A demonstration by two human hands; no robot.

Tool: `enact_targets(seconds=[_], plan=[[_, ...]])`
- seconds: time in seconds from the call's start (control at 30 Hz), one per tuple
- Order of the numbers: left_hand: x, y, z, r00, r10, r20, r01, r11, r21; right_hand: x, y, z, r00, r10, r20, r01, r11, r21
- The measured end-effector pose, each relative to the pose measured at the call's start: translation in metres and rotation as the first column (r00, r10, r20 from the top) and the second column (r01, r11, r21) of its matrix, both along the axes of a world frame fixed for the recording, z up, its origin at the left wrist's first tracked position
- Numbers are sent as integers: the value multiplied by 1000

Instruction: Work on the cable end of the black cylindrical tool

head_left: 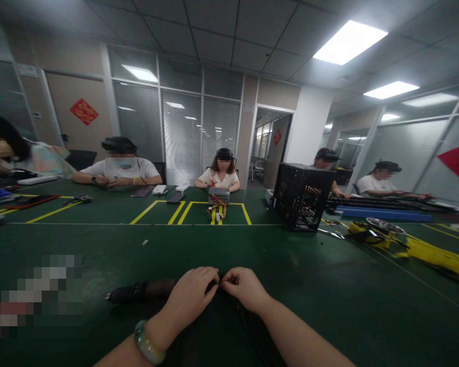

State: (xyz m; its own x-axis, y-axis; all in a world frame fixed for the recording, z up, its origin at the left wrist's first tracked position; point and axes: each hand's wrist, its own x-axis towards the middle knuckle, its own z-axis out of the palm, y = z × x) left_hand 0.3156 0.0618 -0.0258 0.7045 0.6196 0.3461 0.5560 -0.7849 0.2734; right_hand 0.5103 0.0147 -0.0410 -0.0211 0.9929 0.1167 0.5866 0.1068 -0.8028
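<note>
Low in the head view, my left hand [191, 295] and my right hand [245, 288] meet fingertip to fingertip on the green table [290, 265]. Both are closed in a pinch on a thin dark wire with a small red bit showing between them [219, 283]. A dark sleeved cable bundle [145, 290] runs out to the left from under my left hand. A pale green bangle [147, 344] sits on my left wrist. Black cables [245, 326] trail toward me below my right hand.
A black computer case [302, 196] stands at the centre right. A small power supply with coloured wires [219, 200] sits inside yellow floor-tape marks. Yellow cables and a metal bowl [382, 227] lie at the right. Several people sit around the far edge.
</note>
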Motion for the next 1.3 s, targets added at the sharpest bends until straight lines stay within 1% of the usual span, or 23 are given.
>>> enact_targets(seconds=[0.33, 0.5, 0.7, 0.9, 1.0, 1.1, 1.3], plan=[[0, 2, 0, 1000, -20, 18, 20, 1000, -21, -2, -3, 9, 1000, 2, 31, -2, 1000, -9], [-1, 3, 0, 999, -26, 40, 27, 999, -21, -2, 0, 2, 1000, 2, 6, -2, 1000, 6], [-1, 4, -5, 998, -24, 54, 25, 1000, -4, -2, 4, -7, 999, -12, -45, 14, 999, 44], [0, 3, -3, 999, -14, 46, 14, 1000, -8, -2, 3, -6, 999, -1, -42, 2, 1000, 29], [0, 1, 0, 1000, 3, 20, -3, 1000, -23, -2, 2, -4, 998, 11, -60, -11, 1000, 13], [0, 2, 0, 1000, 2, 2, -2, 999, -32, -2, 0, -1, 999, 27, -39, -26, 999, 19], [-1, 3, 0, 1000, -3, 13, 4, 999, -38, -2, 2, -2, 1000, 5, -10, -5, 999, 32]])
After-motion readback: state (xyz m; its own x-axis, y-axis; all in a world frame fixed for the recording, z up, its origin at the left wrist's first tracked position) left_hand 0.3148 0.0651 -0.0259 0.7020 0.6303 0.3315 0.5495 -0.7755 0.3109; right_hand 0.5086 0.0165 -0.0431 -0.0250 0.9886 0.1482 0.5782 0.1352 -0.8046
